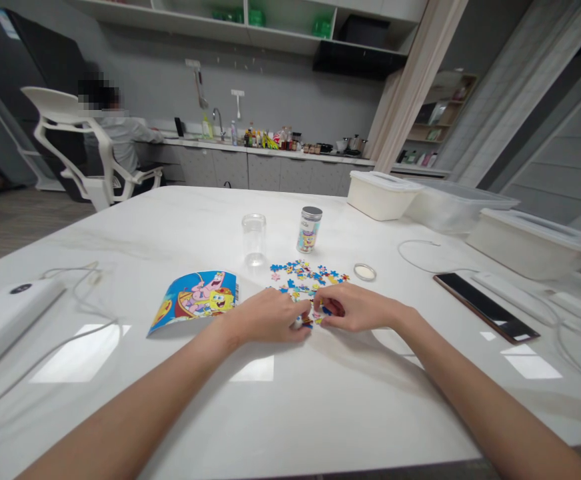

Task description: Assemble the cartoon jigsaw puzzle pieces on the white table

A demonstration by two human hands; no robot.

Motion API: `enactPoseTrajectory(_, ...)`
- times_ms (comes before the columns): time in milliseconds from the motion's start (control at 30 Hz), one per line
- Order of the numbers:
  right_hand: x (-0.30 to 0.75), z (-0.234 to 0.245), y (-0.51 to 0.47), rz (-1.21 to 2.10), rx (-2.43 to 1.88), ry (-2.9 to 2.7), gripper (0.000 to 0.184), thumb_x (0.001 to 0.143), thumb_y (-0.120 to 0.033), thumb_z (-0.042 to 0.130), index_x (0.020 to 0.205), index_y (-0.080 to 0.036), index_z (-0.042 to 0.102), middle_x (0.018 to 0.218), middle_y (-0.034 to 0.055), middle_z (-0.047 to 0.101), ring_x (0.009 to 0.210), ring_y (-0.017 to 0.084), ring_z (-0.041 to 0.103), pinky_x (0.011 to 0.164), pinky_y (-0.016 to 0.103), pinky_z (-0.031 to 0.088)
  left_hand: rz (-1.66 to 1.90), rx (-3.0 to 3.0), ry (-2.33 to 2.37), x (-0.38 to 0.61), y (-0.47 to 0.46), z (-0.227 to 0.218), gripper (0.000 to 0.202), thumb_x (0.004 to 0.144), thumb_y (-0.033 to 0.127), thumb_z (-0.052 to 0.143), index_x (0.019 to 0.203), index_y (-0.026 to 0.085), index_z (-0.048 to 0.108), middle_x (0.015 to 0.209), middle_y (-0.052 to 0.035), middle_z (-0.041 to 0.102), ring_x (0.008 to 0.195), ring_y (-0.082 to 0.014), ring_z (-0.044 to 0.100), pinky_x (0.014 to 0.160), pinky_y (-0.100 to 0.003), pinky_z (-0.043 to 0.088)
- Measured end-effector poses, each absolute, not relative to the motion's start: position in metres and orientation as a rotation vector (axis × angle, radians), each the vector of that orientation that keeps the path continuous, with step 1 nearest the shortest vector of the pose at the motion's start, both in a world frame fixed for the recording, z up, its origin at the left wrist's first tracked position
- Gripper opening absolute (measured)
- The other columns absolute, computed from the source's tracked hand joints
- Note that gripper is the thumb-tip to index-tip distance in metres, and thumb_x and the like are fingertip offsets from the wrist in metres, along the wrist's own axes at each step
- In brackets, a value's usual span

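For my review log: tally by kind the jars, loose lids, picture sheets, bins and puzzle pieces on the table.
Jars: 2, clear jar and labelled jar
Loose lid: 1
Picture sheet: 1
Bins: 3, left bin, middle bin and right bin
Puzzle pieces: too crowded and partly hidden to count
Total: 7, pieces aside
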State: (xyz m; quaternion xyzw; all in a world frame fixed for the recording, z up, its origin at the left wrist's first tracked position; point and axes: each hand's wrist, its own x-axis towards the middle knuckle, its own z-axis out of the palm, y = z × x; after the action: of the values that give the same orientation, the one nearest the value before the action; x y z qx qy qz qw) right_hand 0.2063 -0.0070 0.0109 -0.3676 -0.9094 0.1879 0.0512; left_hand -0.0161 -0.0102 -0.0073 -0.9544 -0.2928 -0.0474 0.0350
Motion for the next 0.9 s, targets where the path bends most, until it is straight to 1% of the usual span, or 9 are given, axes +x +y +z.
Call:
enactPoseTrajectory(133, 0.2067, 0.0102, -0.0058, 0.581, -1.131, -2.772, 0.013, 0.082, -0.025, 0.057, 0.09, -0.017, 0.061, 0.069, -0.0013, 0.055, 0.06, 0.011, 0.046, 0.061, 0.025, 0.036, -0.116, -2.943, -0.921, -0.0146, -0.0112, -0.0067, 0.027, 0.089, 0.043, 0.049, 0.096, 0.02, 0.061, 0.072, -0.0031, 0.07, 0.061, -0.017, 0.063, 0.055, -0.026, 0.039)
enactPoseTrajectory(300, 0.2073, 0.011, -0.0052, 0.59, -1.173, -2.746, 0.013, 0.08, -0.03, 0.062, 0.084, -0.017, 0.058, 0.067, -0.0021, 0.055, 0.059, 0.011, 0.046, 0.059, 0.024, 0.033, -0.111, -2.888, -0.883, -0.0157, -0.0082, -0.0095, 0.024, 0.093, 0.038, 0.044, 0.097, 0.02, 0.059, 0.075, -0.0032, 0.071, 0.061, -0.0179, 0.064, 0.054, -0.027, 0.038)
enactPoseTrajectory(500, 0.2052, 0.0136, -0.0067, 0.641, -1.151, -2.741, 0.004, 0.08, -0.02, 0.057, 0.078, -0.017, 0.056, 0.067, -0.0028, 0.055, 0.059, 0.009, 0.046, 0.058, 0.023, 0.034, -0.144, -2.849, -0.893, -0.0162, -0.0057, -0.0131, 0.023, 0.095, 0.037, 0.042, 0.099, 0.02, 0.057, 0.072, -0.0027, 0.07, 0.06, -0.0179, 0.065, 0.051, -0.027, 0.036)
enactPoseTrajectory(600, 0.2055, 0.0131, -0.0057, 0.625, -1.173, -2.732, 0.005, 0.08, -0.022, 0.058, 0.08, -0.017, 0.056, 0.066, -0.0032, 0.054, 0.058, 0.009, 0.045, 0.057, 0.023, 0.033, -0.134, -2.83, -0.889, -0.0158, -0.0061, -0.0122, 0.022, 0.095, 0.034, 0.042, 0.099, 0.02, 0.057, 0.073, -0.0032, 0.07, 0.061, -0.018, 0.065, 0.051, -0.027, 0.036)
enactPoseTrajectory(733, 0.207, 0.0107, -0.0041, 0.589, -1.198, -2.724, 0.014, 0.082, -0.029, 0.059, 0.091, -0.018, 0.057, 0.065, -0.0038, 0.052, 0.057, 0.01, 0.045, 0.056, 0.024, 0.032, -0.11, -2.819, -0.898, -0.0155, -0.0071, -0.01, 0.021, 0.096, 0.029, 0.039, 0.102, 0.019, 0.057, 0.07, -0.0033, 0.069, 0.062, -0.0186, 0.066, 0.051, -0.027, 0.037)
enactPoseTrajectory(800, 0.2074, 0.0097, -0.004, 0.592, -1.187, -2.735, 0.016, 0.083, -0.029, 0.058, 0.095, -0.019, 0.058, 0.065, -0.0038, 0.052, 0.057, 0.01, 0.045, 0.057, 0.024, 0.032, -0.105, -2.804, -0.936, -0.0149, -0.0073, -0.0098, 0.021, 0.096, 0.028, 0.039, 0.103, 0.018, 0.057, 0.071, -0.0034, 0.069, 0.063, -0.0189, 0.066, 0.052, -0.027, 0.038)
enactPoseTrajectory(900, 0.2072, 0.009, -0.0042, 0.597, -1.171, -2.74, 0.012, 0.083, -0.026, 0.057, 0.092, -0.018, 0.06, 0.065, -0.0033, 0.053, 0.058, 0.01, 0.046, 0.058, 0.024, 0.033, -0.107, -2.781, -1.011, -0.013, -0.0069, -0.0103, 0.022, 0.096, 0.032, 0.043, 0.102, 0.018, 0.058, 0.072, -0.0035, 0.07, 0.063, -0.0188, 0.067, 0.052, -0.026, 0.038)
